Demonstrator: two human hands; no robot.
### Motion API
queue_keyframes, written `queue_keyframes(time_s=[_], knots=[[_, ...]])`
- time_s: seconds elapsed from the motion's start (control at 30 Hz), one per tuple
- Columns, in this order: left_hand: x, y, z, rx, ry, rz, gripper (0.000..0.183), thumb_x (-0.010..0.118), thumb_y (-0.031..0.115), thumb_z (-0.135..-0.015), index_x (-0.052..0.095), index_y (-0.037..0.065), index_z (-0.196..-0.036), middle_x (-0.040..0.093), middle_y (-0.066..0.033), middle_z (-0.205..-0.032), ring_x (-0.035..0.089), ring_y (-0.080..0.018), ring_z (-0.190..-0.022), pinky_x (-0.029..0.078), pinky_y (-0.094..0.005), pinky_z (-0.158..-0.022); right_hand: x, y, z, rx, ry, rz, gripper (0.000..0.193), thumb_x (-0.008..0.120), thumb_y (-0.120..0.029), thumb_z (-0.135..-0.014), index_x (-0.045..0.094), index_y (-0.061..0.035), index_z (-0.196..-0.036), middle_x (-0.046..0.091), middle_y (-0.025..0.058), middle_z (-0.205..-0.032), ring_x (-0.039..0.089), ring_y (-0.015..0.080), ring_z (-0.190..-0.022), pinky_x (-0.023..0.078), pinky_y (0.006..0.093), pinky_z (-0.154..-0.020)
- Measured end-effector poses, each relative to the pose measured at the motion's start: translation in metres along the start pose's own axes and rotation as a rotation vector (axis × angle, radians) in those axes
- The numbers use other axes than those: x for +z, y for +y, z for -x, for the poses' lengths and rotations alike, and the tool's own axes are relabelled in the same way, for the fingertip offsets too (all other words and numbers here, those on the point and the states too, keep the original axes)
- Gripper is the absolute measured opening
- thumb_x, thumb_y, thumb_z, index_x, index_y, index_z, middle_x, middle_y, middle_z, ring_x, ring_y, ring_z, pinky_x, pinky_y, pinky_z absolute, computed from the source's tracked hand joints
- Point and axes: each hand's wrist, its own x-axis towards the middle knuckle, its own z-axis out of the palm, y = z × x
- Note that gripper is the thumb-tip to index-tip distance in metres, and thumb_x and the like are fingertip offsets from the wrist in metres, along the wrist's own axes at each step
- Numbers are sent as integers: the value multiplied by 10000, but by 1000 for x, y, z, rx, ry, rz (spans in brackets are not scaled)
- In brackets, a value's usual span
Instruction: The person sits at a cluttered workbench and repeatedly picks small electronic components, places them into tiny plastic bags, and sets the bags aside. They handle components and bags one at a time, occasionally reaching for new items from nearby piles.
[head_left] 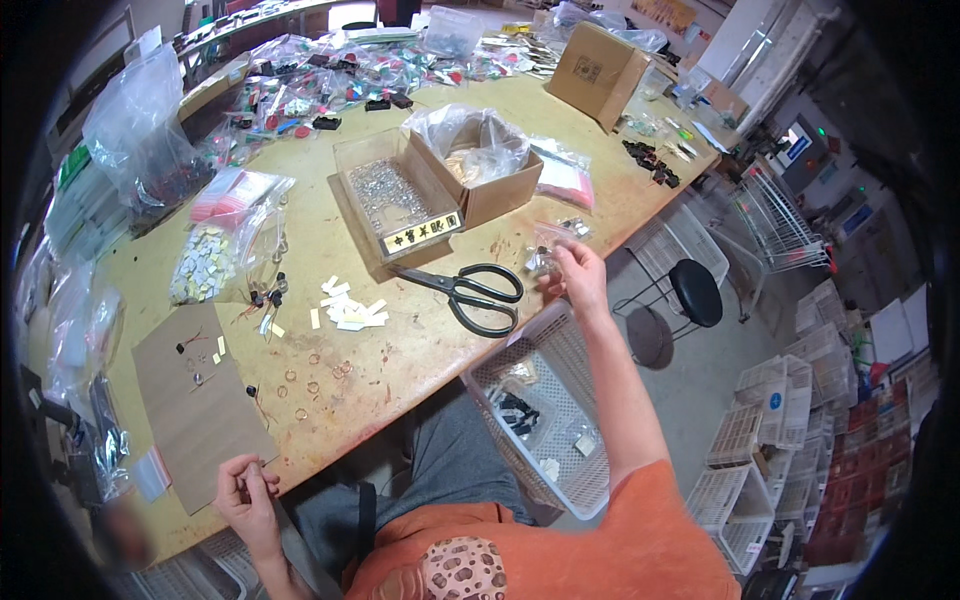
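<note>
My right hand point(580, 278) is closed on a small clear zip bag point(543, 250) with little metal parts in it, just above the table's near edge. Beside that hand lies a pair of black-handled scissors point(484, 297), blades pointing left. My left hand point(248, 490) hovers at the table edge by a brown cardboard sheet point(180, 400), its fingers curled and pinched together. Whatever is between them, if anything, is too small to make out. Small white-and-yellow pieces point(350, 312) are heaped left of the scissors, with several copper-coloured rings point(313, 387) nearer to me.
A clear-sided bin point(372, 195) of small metal parts adjoins a cardboard box point(500, 200) lined with plastic. Bagged parts point(290, 85) cover the far side. Below the right edge stands a grey plastic basket point(590, 490); beyond it is a black stool point(695, 292).
</note>
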Motion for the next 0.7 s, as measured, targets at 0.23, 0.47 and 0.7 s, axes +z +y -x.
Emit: queue_keyframes(time_s=[0.23,0.47,0.7], knots=[[-7,-7,10,121,50,-82,113,566,25,-918,625,11,-1013,669,-74,-801,686,-160,-735,548,-264,-635,-6,51,-7,-511,158,711,292,566,-146,-894,643,-13,-1142,661,152,-1096,615,274,-1044,464,364,-920],[-19,6,15,202,-16,-234,56,610,53,-919,636,3,-923,654,-64,-688,640,-86,-627,494,-241,-554,-35,74,-25,-650,30,1078,204,524,-127,-945,631,-15,-1076,616,143,-1056,603,321,-993,478,383,-859],[-97,-8,-14,-72,485,-252,95,684,123,-861,643,48,-903,663,-85,-746,630,-152,-625,491,-279,-578,-25,67,-26,-661,45,1103,201,512,-114,-940,621,-15,-1077,612,138,-1055,610,311,-986,485,377,-846]])
